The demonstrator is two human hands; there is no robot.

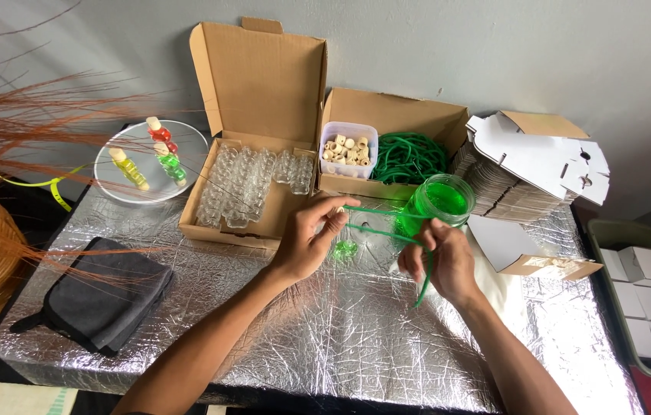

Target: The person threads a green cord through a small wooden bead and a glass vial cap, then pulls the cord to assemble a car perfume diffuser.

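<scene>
Head view, left hand [306, 242] pinching green cord [383, 230] end over foil table [325, 338], right hand [441, 257] pinching same cord, green jar [441, 201] just beyond, vial box [244, 188] far left.

Worktop [341, 338] wrapped in crinkled silver foil. On it: folded dark cloth [106, 296] at 8 o'clock, two open cardboard boxes [260, 115] at 12, glass plate [121, 192] at 10, flat white cartons [537, 157] at 2.

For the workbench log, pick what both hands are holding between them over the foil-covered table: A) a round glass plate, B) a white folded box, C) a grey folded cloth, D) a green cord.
D: the left hand and right hand each pinch a green cord stretched between them, in front of the jar of green liquid.
</scene>
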